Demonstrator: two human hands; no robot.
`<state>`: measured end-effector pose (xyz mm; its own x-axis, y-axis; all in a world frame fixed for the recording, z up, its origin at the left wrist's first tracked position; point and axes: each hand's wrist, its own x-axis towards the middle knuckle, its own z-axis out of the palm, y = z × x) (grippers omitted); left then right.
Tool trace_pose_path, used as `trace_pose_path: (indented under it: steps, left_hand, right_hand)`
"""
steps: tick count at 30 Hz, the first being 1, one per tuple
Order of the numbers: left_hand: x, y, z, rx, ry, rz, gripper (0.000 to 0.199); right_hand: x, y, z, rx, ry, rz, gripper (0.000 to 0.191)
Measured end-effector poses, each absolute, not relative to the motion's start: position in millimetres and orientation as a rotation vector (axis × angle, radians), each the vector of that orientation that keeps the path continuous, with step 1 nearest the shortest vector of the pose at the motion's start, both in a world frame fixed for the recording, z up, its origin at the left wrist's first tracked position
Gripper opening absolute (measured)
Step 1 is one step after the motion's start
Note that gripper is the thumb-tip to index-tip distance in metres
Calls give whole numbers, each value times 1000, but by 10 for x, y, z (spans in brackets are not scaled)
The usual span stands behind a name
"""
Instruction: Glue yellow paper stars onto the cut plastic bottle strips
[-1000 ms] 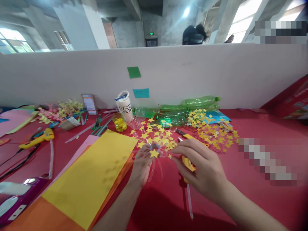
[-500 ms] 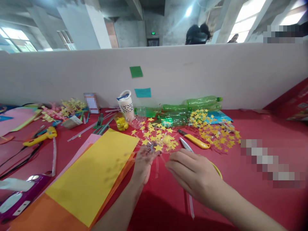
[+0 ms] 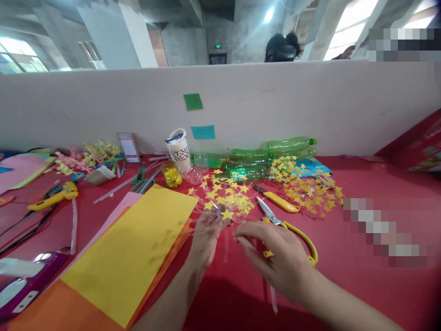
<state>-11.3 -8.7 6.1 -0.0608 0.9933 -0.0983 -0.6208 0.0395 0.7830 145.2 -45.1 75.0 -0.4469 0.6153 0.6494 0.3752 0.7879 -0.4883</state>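
Note:
My left hand [image 3: 206, 234] is wrapped round the base of a clear plastic piece with many yellow stars [image 3: 227, 197] spreading from it. Just to the right, my right hand [image 3: 272, 243] has its thumb and fingers pinched together beside the piece's lower edge; whatever they hold is too small to make out. Scissors with yellow handles [image 3: 303, 232] lie partly under my right hand, blades pointing up and left. Beyond them is a yellow utility knife [image 3: 280, 201]. A second cluster of yellow stars [image 3: 315, 193] rests on the red table to the right.
Yellow paper [image 3: 138, 248] lies over orange sheets at left. A yellow glue gun [image 3: 57, 196] and a purple device [image 3: 31, 280] are further left. Green bottles [image 3: 289, 145] and a white cup [image 3: 178, 149] stand or lie along the white partition [image 3: 241, 105].
My right hand has shifted slightly down, uncovering more of the scissors' yellow handles. My left hand still holds the starred piece, and the whole view has moved slightly.

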Motion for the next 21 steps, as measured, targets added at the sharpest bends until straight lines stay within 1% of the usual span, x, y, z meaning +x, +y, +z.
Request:
trace_pose_path:
  steps: [5,9,16,21]
  left_hand:
    - [-105,-95,91,617,794,1441,23]
    - [-111,-90,94,623,810,1439,24]
    - [-98,-99,97,609,839,1441,26]
    - [-96,-113,90,589,840,1432,28]
  right_hand:
    - [1452,-460,754,-709,-2074,344,29]
    - [1446,-455,766,-700,-2071,332,24]
    - [1445,-446,799,-686,-2154,225,21]
    - [1434,-456,781,-692,-2157,285,20]
